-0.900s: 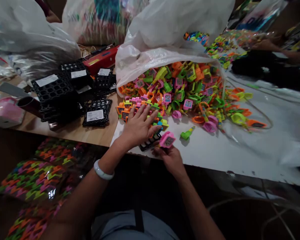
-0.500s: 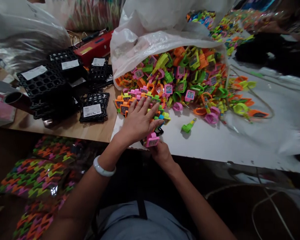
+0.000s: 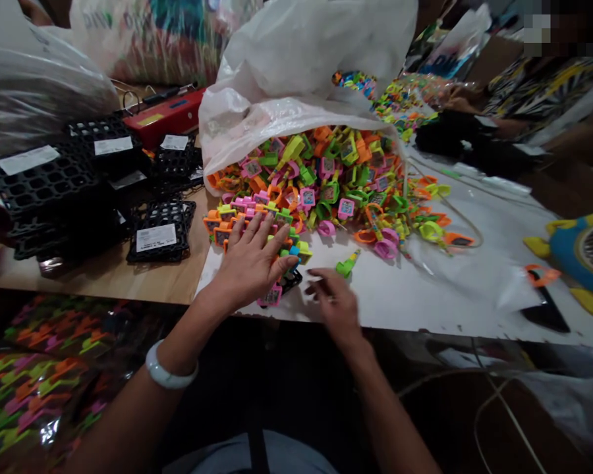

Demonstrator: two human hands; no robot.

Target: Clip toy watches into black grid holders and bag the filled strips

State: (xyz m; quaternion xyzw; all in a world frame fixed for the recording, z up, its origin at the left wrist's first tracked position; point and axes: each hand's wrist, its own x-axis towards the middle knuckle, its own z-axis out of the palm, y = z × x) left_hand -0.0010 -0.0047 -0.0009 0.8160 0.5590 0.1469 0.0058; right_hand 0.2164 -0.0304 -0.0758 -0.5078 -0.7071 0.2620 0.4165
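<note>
My left hand (image 3: 251,260) lies flat, fingers spread, over rows of pink, orange, yellow and green toy watches (image 3: 222,235) set in a black lattice tray (image 3: 291,280). A pink toy watch (image 3: 271,295) sits at the tray's near corner, just below that palm. My right hand (image 3: 335,299) is above the white tabletop to the right of the tray, slightly blurred, with its fingers apart and nothing seen in them. Just beyond its fingertips is a loose green toy watch (image 3: 346,264). A heap of mixed toy watches (image 3: 326,174) spills from a white plastic bag (image 3: 286,108) behind both hands.
Black lattice trays with white labels (image 3: 157,237) are stacked at left, near a red box (image 3: 168,115). Packed colourful bundles (image 3: 24,388) lie below the table edge. At right are a blue and yellow fan (image 3: 586,247), a dark phone-like slab (image 3: 546,309) and another person's arm (image 3: 553,135).
My right hand has left the pink toy watch at the tray's corner and moved right, opening. My left hand stays on the tray. The view has shifted to the right.
</note>
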